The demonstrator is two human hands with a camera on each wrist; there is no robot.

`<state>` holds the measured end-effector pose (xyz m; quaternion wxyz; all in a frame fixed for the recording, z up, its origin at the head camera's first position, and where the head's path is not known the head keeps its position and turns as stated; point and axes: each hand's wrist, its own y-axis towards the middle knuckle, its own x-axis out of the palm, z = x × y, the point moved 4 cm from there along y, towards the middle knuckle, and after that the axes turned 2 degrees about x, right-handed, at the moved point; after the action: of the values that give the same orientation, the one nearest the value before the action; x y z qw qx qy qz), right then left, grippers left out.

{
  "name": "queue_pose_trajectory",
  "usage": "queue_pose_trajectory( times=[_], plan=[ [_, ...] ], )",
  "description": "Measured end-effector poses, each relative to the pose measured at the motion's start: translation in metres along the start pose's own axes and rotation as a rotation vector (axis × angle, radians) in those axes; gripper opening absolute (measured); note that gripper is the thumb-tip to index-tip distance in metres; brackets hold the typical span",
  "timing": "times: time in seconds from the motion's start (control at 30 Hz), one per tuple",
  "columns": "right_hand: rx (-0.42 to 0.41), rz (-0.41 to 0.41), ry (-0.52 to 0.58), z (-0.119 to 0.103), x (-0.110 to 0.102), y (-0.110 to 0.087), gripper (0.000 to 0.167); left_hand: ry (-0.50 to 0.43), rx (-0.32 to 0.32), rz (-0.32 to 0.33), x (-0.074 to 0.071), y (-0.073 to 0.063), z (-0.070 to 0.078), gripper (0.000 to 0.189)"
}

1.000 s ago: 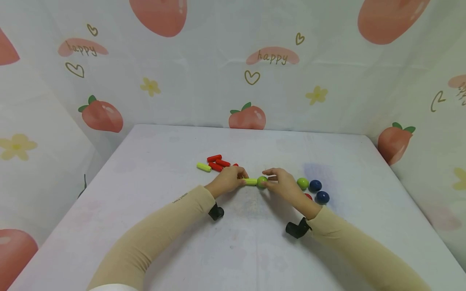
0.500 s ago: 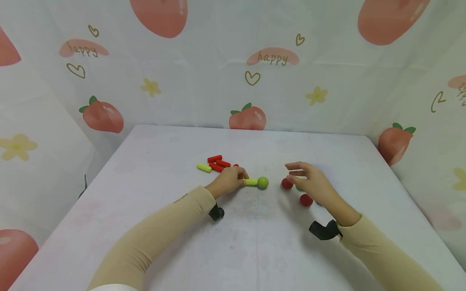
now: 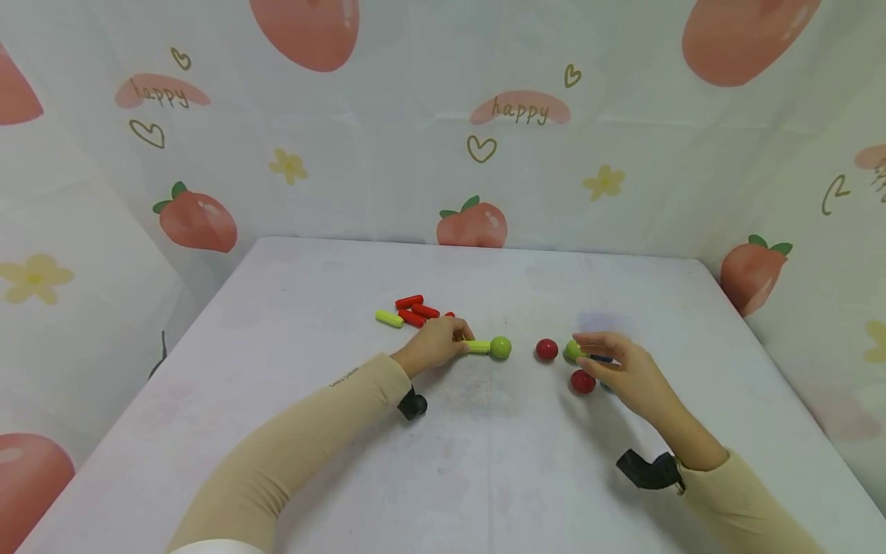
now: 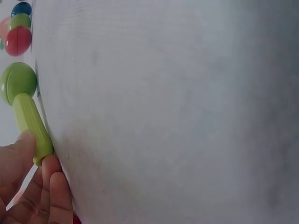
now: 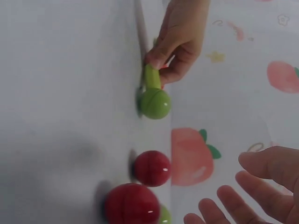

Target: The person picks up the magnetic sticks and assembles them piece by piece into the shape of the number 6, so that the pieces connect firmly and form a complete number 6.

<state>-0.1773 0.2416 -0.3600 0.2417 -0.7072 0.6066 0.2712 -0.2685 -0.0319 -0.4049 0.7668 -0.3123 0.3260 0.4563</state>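
My left hand (image 3: pixel 434 344) pinches a ridged yellow-green stick (image 3: pixel 477 347) between thumb and fingers, low over the table. A glossy green ball (image 3: pixel 501 347) sits against the stick's right end, in line with it; both wrist views show them touching. To the right, my right hand (image 3: pixel 626 375) hovers with loosely spread fingers and holds nothing. Close to its fingertips are a second green ball (image 3: pixel 574 351) and a red ball (image 3: pixel 583 382). Another red ball (image 3: pixel 547 350) lies further left. Blue balls are mostly hidden behind the right hand; one blue ball (image 4: pixel 21 9) shows in the left wrist view.
Several red sticks (image 3: pixel 413 316) and one loose yellow-green stick (image 3: pixel 390 318) lie beyond the left hand. The white table (image 3: pixel 443 477) ends at a fruit-patterned cloth (image 3: pixel 388 192) at the back. A black wrist mount (image 3: pixel 649 470) hangs under the right wrist.
My right hand has let go of the green ball and moved right, past the red balls, to the second green ball. My left hand stays in place on the stick.
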Motion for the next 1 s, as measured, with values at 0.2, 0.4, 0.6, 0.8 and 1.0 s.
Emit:
queue_pose_trajectory(
  times=[0.2, 0.4, 0.6, 0.8, 1.0],
  plan=[
    [0.001, 0.018, 0.013, 0.012, 0.008, -0.006, 0.042, -0.001, 0.003, -0.002, 0.001, 0.000, 0.000, 0.016],
    [0.039, 0.007, 0.005, 0.020, 0.014, -0.007, 0.041, -0.005, 0.008, -0.001, 0.001, 0.000, -0.001, 0.016],
    [0.039, 0.003, -0.022, 0.023, 0.017, -0.009, 0.040, -0.006, 0.015, 0.004, 0.000, 0.000, -0.001, 0.015],
    [0.033, -0.008, -0.014, 0.028, 0.020, -0.009, 0.038, -0.008, 0.009, 0.005, -0.001, -0.001, -0.001, 0.015],
    [0.041, -0.046, -0.008, 0.033, 0.025, -0.008, 0.038, -0.015, 0.000, 0.000, 0.000, 0.000, -0.001, 0.015]
  ],
)
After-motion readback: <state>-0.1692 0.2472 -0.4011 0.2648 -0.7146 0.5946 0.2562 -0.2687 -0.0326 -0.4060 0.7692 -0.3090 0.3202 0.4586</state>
